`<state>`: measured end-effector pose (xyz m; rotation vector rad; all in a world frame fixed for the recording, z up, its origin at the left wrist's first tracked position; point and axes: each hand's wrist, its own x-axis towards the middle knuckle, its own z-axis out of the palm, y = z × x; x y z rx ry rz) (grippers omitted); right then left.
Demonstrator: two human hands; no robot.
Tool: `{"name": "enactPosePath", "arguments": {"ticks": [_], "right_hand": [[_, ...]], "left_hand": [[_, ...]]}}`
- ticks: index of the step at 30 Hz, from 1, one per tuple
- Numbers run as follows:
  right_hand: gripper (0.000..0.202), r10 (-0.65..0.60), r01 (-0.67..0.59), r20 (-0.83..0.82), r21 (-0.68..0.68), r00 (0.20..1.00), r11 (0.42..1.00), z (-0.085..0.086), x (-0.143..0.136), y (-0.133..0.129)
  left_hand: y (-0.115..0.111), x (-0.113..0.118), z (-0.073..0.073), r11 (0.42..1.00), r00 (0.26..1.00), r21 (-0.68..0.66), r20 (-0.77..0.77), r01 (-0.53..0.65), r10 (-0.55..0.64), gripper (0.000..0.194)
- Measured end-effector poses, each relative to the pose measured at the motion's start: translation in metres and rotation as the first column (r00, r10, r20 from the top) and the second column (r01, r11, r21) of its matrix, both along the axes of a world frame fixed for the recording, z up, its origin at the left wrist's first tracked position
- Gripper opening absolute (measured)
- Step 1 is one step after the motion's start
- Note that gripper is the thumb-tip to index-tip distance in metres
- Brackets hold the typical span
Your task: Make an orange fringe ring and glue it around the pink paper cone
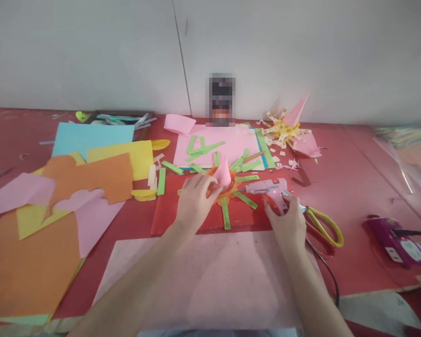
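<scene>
My left hand [196, 196] is closed in a pinch at the base of a pink paper cone [223, 172]. The cone stands upright on an orange paper flower shape [220, 200], with green paper strips [225, 213] spreading out around it. My right hand [288, 223] is wrapped round the handle of a pale pink hot glue gun [268, 186], whose nozzle points left toward the orange paper. Behind my right fingers lie scissors [324, 227] with yellow and orange handles. A red sheet [168, 217] is under the flower; my fingers partly hide the cone's base.
Coloured paper sheets [31, 262] pile up on the left. A finished-looking yellow paper piece with a pink cone [296, 112] sits at the back right, among scraps. A purple power strip [395, 241] and a black cord [331, 271] lie right. A wall [108, 56] rises behind.
</scene>
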<state>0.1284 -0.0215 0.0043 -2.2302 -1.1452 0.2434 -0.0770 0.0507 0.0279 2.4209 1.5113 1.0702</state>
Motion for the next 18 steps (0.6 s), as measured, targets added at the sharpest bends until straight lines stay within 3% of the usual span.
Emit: {"name": "enactPosePath", "arguments": {"ticks": [2,4,8,12,18], "right_hand": [[0.049,-0.008,0.008,-0.022,-0.003,1.0,1.0,0.0,0.002,0.0],[0.048,-0.008,0.008,-0.032,0.007,0.999,1.0,0.0,0.003,0.001],[0.046,0.002,0.0,-0.067,0.031,0.998,1.0,-0.002,0.005,0.001],[0.048,0.001,0.003,-0.093,0.046,0.996,0.999,-0.002,0.007,0.001],[0.048,0.007,-0.002,-0.102,0.056,0.995,0.998,0.0,0.006,0.001]], "left_hand": [[0.005,0.002,0.009,0.997,0.994,0.03,0.09,-0.07,0.067,0.016],[0.011,0.006,0.019,0.998,0.99,0.014,0.125,-0.06,0.058,0.03],[0.02,0.013,0.032,1.0,0.997,-0.019,0.072,-0.001,0.003,0.016],[0.024,0.015,0.031,1.0,1.0,-0.007,0.026,0.01,-0.01,0.009],[0.024,0.012,0.031,0.999,0.998,-0.003,0.057,0.041,-0.04,0.021]]}}
